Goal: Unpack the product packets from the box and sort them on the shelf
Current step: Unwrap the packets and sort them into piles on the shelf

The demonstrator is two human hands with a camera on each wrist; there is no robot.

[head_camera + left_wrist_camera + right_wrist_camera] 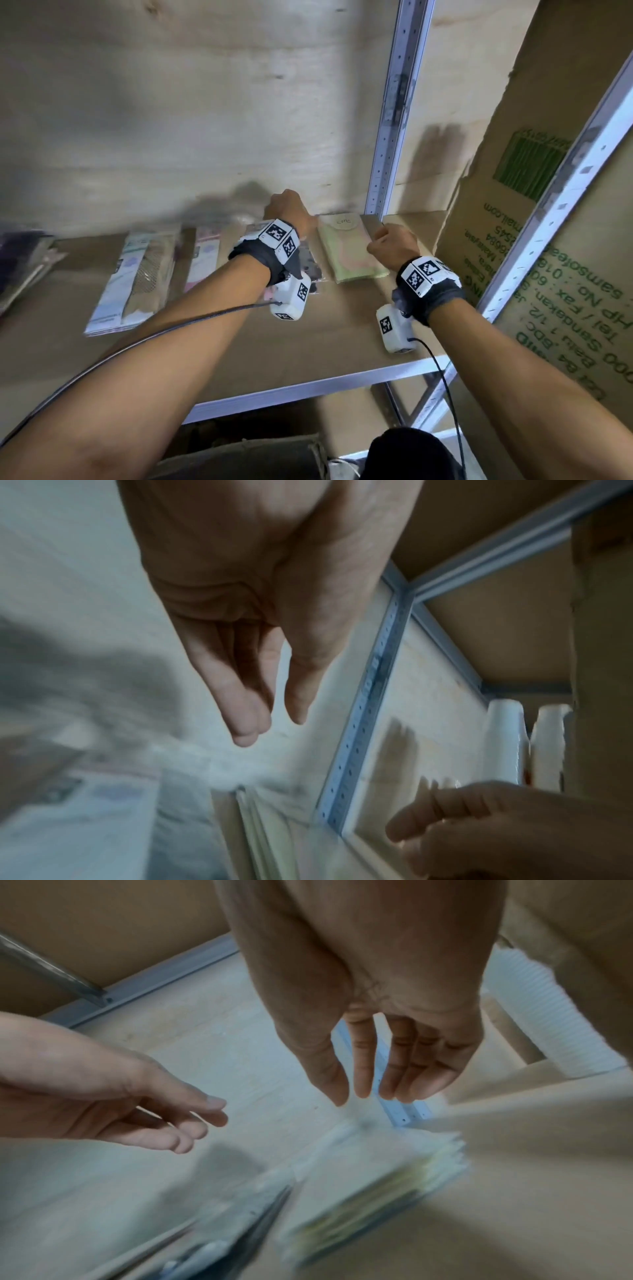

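Observation:
A stack of pale green packets (pixel 349 250) lies flat on the brown shelf board (pixel 260 342), near its back right corner. My left hand (pixel 287 207) hovers just left of the stack's far end; its fingers (pixel 246 723) hang straight and hold nothing. My right hand (pixel 390 240) hovers at the stack's right edge, its fingers (pixel 363 1080) loosely straight and bare above the blurred green stack (pixel 377 1191). Further left lie a dark packet (pixel 313 270), a pink one (pixel 202 260) and a beige-and-white one (pixel 137 281).
A tall cardboard box (pixel 534 246) with green print stands at the shelf's right end. A perforated metal upright (pixel 394 120) rises behind the green stack. A dark stack of packets (pixel 24 260) sits far left. The metal front rail (pixel 308 383) edges the shelf.

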